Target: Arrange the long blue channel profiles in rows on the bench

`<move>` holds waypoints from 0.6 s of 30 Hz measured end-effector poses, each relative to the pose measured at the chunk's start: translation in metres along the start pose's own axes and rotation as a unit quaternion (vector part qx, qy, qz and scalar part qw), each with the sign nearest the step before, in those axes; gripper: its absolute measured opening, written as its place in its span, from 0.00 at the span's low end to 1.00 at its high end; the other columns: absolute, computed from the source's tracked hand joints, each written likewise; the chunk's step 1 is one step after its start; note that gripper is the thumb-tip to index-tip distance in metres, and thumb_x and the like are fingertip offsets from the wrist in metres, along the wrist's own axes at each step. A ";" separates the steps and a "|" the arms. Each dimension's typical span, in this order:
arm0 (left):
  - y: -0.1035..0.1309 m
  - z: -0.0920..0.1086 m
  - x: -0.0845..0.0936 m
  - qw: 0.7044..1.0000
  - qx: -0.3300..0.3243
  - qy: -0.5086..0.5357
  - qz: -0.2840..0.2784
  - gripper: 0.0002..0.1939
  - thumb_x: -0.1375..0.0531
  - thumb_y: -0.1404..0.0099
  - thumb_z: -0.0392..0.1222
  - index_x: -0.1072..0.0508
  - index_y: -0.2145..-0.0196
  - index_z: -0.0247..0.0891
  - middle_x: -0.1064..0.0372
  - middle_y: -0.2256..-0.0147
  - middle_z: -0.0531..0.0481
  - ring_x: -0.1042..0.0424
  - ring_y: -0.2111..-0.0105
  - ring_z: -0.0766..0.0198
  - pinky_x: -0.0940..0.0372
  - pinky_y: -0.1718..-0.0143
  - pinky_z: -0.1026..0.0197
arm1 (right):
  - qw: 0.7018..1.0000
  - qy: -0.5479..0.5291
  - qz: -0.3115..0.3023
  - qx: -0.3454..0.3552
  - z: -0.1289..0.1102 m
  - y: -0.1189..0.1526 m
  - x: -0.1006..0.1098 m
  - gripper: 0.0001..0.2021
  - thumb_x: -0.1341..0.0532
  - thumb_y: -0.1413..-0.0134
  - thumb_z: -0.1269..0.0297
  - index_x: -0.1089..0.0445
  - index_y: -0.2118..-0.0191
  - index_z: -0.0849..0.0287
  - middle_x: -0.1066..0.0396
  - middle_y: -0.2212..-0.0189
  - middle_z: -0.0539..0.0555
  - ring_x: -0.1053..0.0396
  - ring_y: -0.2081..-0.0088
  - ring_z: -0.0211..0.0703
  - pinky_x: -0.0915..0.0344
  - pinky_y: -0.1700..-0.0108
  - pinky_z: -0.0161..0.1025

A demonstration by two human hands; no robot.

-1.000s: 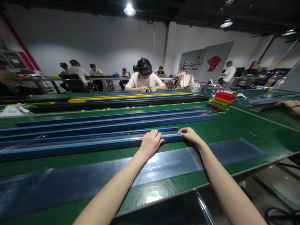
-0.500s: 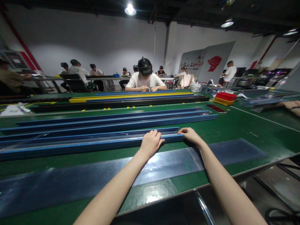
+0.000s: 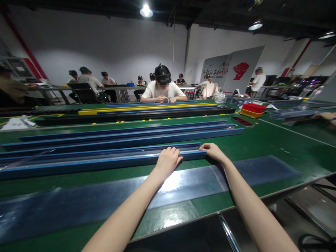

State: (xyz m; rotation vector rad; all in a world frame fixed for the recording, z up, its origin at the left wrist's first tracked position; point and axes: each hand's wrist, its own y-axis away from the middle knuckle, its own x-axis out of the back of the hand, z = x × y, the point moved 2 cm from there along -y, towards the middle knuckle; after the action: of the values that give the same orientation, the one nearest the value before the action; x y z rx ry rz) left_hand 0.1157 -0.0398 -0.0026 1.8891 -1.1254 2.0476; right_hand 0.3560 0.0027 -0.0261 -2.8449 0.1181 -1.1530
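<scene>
A long blue channel-shaped strip (image 3: 105,165) lies across the green table, with clear plastic sheet along its inside. My left hand (image 3: 168,161) is wrapped over the near wall of this strip, a little short of its right end, thumb on the outer face. At that right end, my right hand (image 3: 212,152) pinches the tip with thumb and fingers; the exact contact is partly hidden. Under my forearms a wide clear plastic sheet (image 3: 120,194) lies flat along the front of the table.
Behind are more blue strips (image 3: 131,137), then black (image 3: 157,114) and yellow strips (image 3: 147,108). A phone (image 3: 242,121) lies near red and yellow bins (image 3: 252,110). Across the table sits a co-worker (image 3: 162,87); another person's hand (image 3: 327,116) shows at far right.
My left hand has slid very slightly left along the blue strip. My right hand stays at the strip's end.
</scene>
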 end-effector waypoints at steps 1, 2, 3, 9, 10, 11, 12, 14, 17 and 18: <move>0.000 -0.001 0.001 1.000 -0.003 0.002 -0.008 0.10 0.48 0.36 0.46 0.33 0.67 0.36 0.33 0.67 0.47 0.35 0.64 0.59 0.43 0.66 0.59 | 1.000 0.001 -0.001 -0.001 0.000 0.000 0.000 0.08 0.45 0.63 0.69 0.28 0.76 0.61 0.28 0.77 0.53 0.33 0.71 0.40 0.39 0.69 0.31; 0.001 -0.002 0.002 1.000 -0.005 0.004 -0.014 0.10 0.48 0.36 0.45 0.33 0.66 0.36 0.33 0.67 0.47 0.35 0.64 0.59 0.43 0.65 0.59 | 1.000 0.003 -0.002 -0.003 -0.001 0.000 0.000 0.08 0.44 0.64 0.69 0.28 0.76 0.61 0.28 0.77 0.53 0.33 0.71 0.40 0.39 0.69 0.31; 0.001 -0.003 0.003 1.000 -0.005 0.005 -0.019 0.10 0.48 0.36 0.45 0.33 0.66 0.36 0.33 0.66 0.47 0.35 0.63 0.59 0.42 0.65 0.59 | 1.000 0.004 -0.004 -0.005 -0.001 0.000 0.000 0.08 0.44 0.64 0.69 0.28 0.76 0.61 0.28 0.77 0.53 0.33 0.71 0.40 0.39 0.69 0.31; 0.003 -0.013 0.013 0.998 0.018 0.009 -0.056 0.08 0.43 0.39 0.44 0.34 0.66 0.36 0.34 0.63 0.47 0.34 0.61 0.58 0.41 0.61 0.60 | 1.000 0.006 -0.002 -0.003 -0.001 0.000 0.001 0.08 0.45 0.63 0.69 0.28 0.76 0.61 0.28 0.77 0.53 0.32 0.71 0.40 0.40 0.69 0.31; 0.004 -0.015 0.016 0.998 0.024 0.012 -0.063 0.08 0.42 0.40 0.43 0.34 0.66 0.35 0.33 0.63 0.47 0.34 0.61 0.58 0.40 0.61 0.60 | 1.000 0.006 -0.001 -0.001 -0.001 0.000 0.001 0.08 0.45 0.63 0.69 0.28 0.76 0.61 0.28 0.77 0.53 0.32 0.71 0.40 0.40 0.69 0.31; 0.004 -0.017 0.018 0.997 0.029 0.014 -0.068 0.08 0.42 0.40 0.43 0.34 0.65 0.36 0.33 0.62 0.47 0.34 0.60 0.58 0.40 0.61 0.60 | 1.000 0.005 0.000 0.000 -0.001 0.000 0.000 0.08 0.45 0.63 0.69 0.28 0.76 0.61 0.28 0.77 0.53 0.32 0.71 0.40 0.40 0.69 0.31; 0.005 -0.019 0.020 0.997 0.034 0.016 -0.073 0.08 0.42 0.40 0.43 0.34 0.65 0.36 0.33 0.62 0.47 0.34 0.60 0.58 0.40 0.60 0.60 | 1.000 0.005 0.000 0.002 -0.001 0.000 0.000 0.08 0.45 0.63 0.69 0.28 0.76 0.61 0.28 0.77 0.53 0.32 0.70 0.40 0.40 0.69 0.31; 0.005 -0.022 0.023 0.995 0.043 0.015 -0.084 0.09 0.41 0.41 0.43 0.33 0.65 0.36 0.33 0.62 0.47 0.34 0.60 0.58 0.39 0.61 0.60 | 1.000 0.004 0.002 0.007 0.000 0.000 0.000 0.08 0.45 0.63 0.69 0.28 0.77 0.61 0.28 0.77 0.53 0.32 0.71 0.40 0.40 0.68 0.31; 0.006 -0.026 0.027 0.993 0.058 0.016 -0.100 0.10 0.41 0.41 0.45 0.33 0.66 0.37 0.33 0.62 0.47 0.33 0.60 0.57 0.39 0.62 0.60 | 1.000 0.007 0.001 0.009 0.000 0.000 0.000 0.08 0.45 0.63 0.68 0.28 0.77 0.61 0.28 0.77 0.53 0.32 0.71 0.40 0.39 0.68 0.31; 0.005 -0.026 0.028 0.993 0.062 0.017 -0.103 0.10 0.41 0.41 0.45 0.33 0.66 0.37 0.33 0.62 0.47 0.33 0.60 0.58 0.39 0.62 0.60 | 1.000 0.009 0.001 0.008 0.000 0.000 0.000 0.08 0.44 0.63 0.68 0.28 0.77 0.61 0.28 0.77 0.53 0.32 0.71 0.40 0.39 0.68 0.31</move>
State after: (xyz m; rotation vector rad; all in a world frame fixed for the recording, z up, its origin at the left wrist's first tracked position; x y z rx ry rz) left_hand 0.0858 -0.0385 0.0220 1.9266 -0.7751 2.0674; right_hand 0.3559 0.0028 -0.0266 -2.8204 0.1126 -1.1727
